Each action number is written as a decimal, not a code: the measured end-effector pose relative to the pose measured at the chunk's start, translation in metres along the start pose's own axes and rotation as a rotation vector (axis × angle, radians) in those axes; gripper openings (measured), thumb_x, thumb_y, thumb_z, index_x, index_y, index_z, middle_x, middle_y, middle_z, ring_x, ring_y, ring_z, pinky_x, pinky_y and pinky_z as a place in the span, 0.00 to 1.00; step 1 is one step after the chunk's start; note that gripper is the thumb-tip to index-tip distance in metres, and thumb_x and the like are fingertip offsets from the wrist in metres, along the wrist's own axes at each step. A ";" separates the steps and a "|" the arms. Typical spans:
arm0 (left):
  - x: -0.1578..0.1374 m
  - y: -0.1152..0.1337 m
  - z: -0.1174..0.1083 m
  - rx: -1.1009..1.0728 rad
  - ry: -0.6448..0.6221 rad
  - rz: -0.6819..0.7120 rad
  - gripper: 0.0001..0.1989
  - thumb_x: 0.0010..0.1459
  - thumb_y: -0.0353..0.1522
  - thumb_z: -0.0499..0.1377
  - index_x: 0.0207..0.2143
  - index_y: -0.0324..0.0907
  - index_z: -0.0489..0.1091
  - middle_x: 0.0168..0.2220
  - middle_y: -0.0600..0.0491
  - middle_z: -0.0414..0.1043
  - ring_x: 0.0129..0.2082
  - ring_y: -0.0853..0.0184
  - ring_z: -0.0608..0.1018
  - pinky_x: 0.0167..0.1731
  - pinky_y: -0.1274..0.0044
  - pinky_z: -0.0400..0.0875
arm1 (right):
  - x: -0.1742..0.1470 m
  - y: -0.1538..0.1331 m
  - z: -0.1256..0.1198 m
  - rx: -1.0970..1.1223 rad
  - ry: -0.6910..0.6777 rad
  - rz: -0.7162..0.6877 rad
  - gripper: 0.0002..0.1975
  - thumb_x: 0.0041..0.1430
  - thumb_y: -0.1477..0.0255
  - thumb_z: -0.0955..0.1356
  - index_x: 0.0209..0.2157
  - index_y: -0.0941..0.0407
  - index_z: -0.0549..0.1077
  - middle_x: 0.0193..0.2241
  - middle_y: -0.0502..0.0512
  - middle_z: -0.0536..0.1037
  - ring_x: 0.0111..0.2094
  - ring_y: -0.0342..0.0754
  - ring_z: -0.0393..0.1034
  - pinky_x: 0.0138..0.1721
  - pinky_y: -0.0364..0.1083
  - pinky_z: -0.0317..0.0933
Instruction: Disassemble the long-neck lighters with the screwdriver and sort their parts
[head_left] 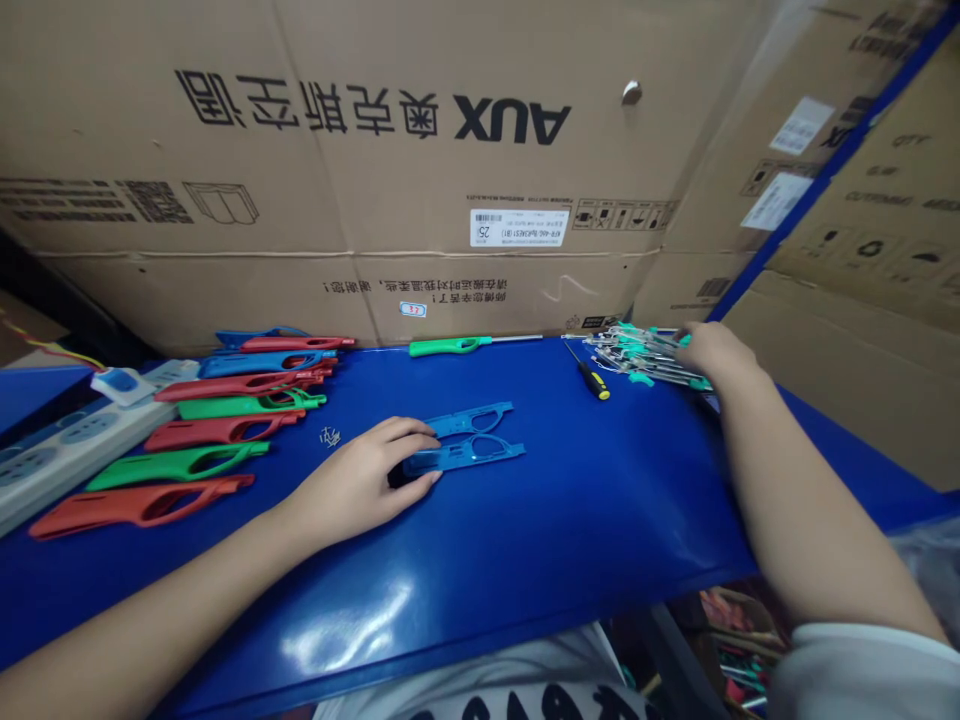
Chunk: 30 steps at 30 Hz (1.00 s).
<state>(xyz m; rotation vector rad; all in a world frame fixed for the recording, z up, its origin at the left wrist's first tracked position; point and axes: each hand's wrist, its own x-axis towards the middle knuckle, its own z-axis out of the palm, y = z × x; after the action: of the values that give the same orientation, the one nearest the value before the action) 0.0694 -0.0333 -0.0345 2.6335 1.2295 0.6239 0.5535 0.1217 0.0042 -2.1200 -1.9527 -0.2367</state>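
Two blue lighter handle halves (480, 455) lie side by side on the blue table, left of the middle. My left hand (367, 470) rests over their left ends, its fingers and thumb closed around the nearer one. At the back right, my right hand (716, 350) is at a pile of thin metal lighter rods with green parts and wires (645, 352). Its fingers are curled in at the pile's right end; what they pinch is hidden. A green lighter (450, 346) with a metal rod lies along the back.
Several red, green and blue handle shells (202, 432) are lined up at the left, beside a white power strip (82, 430). Small screws (330, 437) lie near my left wrist. A yellow-black screwdriver (595, 382) lies before the rod pile. A cardboard wall (360, 200) closes off the back.
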 end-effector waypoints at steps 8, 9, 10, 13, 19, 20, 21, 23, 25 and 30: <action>0.001 -0.002 0.000 0.005 -0.022 -0.002 0.16 0.66 0.42 0.57 0.49 0.45 0.75 0.52 0.47 0.74 0.52 0.58 0.77 0.54 0.67 0.74 | -0.002 -0.013 0.004 -0.042 -0.163 0.224 0.05 0.50 0.78 0.71 0.32 0.57 0.76 0.38 0.66 0.79 0.36 0.54 0.72 0.30 0.48 0.57; 0.001 -0.002 -0.001 0.006 -0.025 -0.004 0.16 0.66 0.42 0.57 0.50 0.45 0.75 0.52 0.47 0.74 0.52 0.58 0.77 0.54 0.67 0.74 | -0.003 -0.015 0.002 -0.041 -0.158 0.229 0.05 0.50 0.78 0.71 0.31 0.57 0.76 0.38 0.67 0.79 0.37 0.55 0.72 0.30 0.48 0.57; 0.001 -0.002 -0.001 0.006 -0.028 -0.006 0.16 0.66 0.42 0.57 0.50 0.46 0.75 0.52 0.47 0.74 0.52 0.58 0.77 0.54 0.67 0.74 | -0.004 -0.017 0.000 -0.038 -0.147 0.227 0.05 0.50 0.78 0.70 0.32 0.57 0.76 0.39 0.68 0.79 0.37 0.56 0.72 0.31 0.48 0.57; 0.000 -0.002 -0.002 0.007 -0.033 -0.001 0.15 0.67 0.42 0.56 0.49 0.45 0.75 0.52 0.47 0.74 0.52 0.58 0.77 0.54 0.67 0.74 | -0.008 -0.022 -0.006 -0.025 -0.078 0.175 0.07 0.55 0.75 0.68 0.36 0.59 0.75 0.42 0.70 0.79 0.42 0.59 0.72 0.35 0.51 0.59; 0.000 -0.004 -0.003 0.006 -0.040 0.023 0.15 0.67 0.41 0.57 0.50 0.45 0.75 0.52 0.48 0.75 0.53 0.59 0.77 0.55 0.67 0.74 | -0.008 -0.041 -0.009 0.067 0.092 0.006 0.07 0.58 0.71 0.66 0.39 0.56 0.72 0.43 0.65 0.79 0.46 0.61 0.72 0.45 0.54 0.63; 0.000 -0.004 -0.004 0.005 -0.041 0.029 0.15 0.67 0.40 0.57 0.50 0.44 0.75 0.52 0.47 0.74 0.53 0.59 0.77 0.55 0.67 0.74 | -0.008 -0.045 -0.008 0.134 0.123 -0.056 0.07 0.58 0.70 0.66 0.38 0.55 0.72 0.40 0.64 0.79 0.43 0.60 0.73 0.44 0.54 0.63; 0.001 -0.004 -0.004 0.005 -0.043 0.035 0.15 0.67 0.40 0.57 0.50 0.44 0.75 0.52 0.47 0.74 0.53 0.59 0.77 0.55 0.67 0.74 | -0.010 -0.050 -0.007 0.204 0.150 -0.122 0.06 0.58 0.69 0.66 0.38 0.55 0.71 0.38 0.62 0.79 0.40 0.59 0.73 0.42 0.53 0.64; 0.001 -0.004 -0.007 0.007 -0.050 0.042 0.14 0.67 0.39 0.57 0.50 0.43 0.75 0.51 0.47 0.75 0.53 0.59 0.77 0.54 0.68 0.74 | -0.016 -0.063 -0.007 0.313 0.169 -0.267 0.07 0.58 0.68 0.65 0.38 0.54 0.70 0.35 0.61 0.79 0.37 0.57 0.73 0.40 0.53 0.64; 0.001 -0.004 -0.010 0.009 -0.070 0.043 0.13 0.67 0.38 0.57 0.49 0.43 0.75 0.51 0.47 0.75 0.52 0.60 0.77 0.54 0.68 0.74 | -0.025 -0.078 -0.009 0.349 0.140 -0.399 0.08 0.60 0.66 0.64 0.39 0.54 0.69 0.35 0.59 0.78 0.35 0.56 0.73 0.39 0.52 0.64; 0.001 -0.007 -0.018 -0.001 -0.111 0.045 0.11 0.65 0.36 0.59 0.47 0.42 0.75 0.51 0.48 0.75 0.51 0.60 0.77 0.52 0.70 0.74 | -0.054 -0.119 -0.010 0.402 0.007 -0.687 0.09 0.66 0.66 0.62 0.43 0.55 0.68 0.40 0.60 0.79 0.39 0.54 0.74 0.41 0.50 0.65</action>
<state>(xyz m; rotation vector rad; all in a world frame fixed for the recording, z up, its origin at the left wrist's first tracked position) 0.0576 -0.0287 -0.0202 2.6619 1.1410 0.4783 0.4308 0.0756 0.0065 -1.1595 -2.4080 0.0341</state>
